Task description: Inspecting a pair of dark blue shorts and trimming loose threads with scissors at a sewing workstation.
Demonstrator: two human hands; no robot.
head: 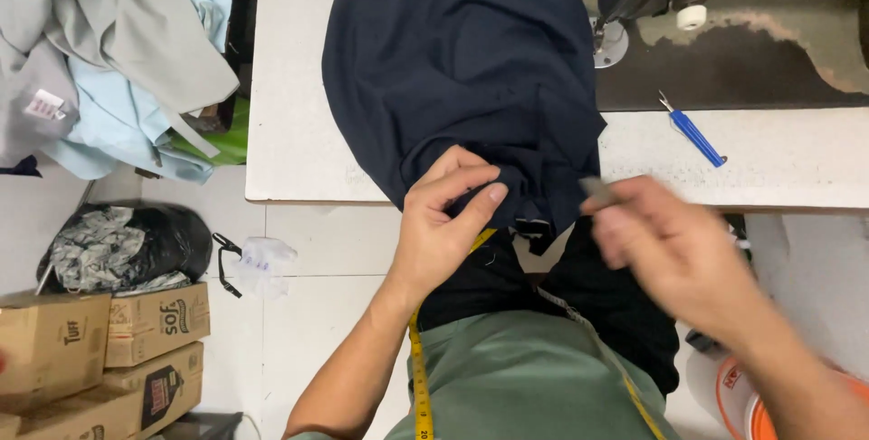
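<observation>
1. Your left hand [444, 223] pinched the dark navy fabric garment [462, 69] at the near edge of the white worktable [299, 132], where it spilled toward your lap.
2. Your right hand [674, 254], blurred, gripped a small grey tool [599, 189] just right of that pinch.
3. The garment ran lengthwise away from you.

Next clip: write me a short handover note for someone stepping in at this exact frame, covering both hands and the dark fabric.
Left hand: pinching the navy fabric at the table edge.
Right hand: blurred, grip closed on a small grey tool; kind unclear.
Fabric drapes from the table into the lap, beside the sewing machine.
Blue seam ripper lies unused on the table; yellow tape measure hangs around the neck.
Done and left: cannot tell; no finished seam shows.
</observation>
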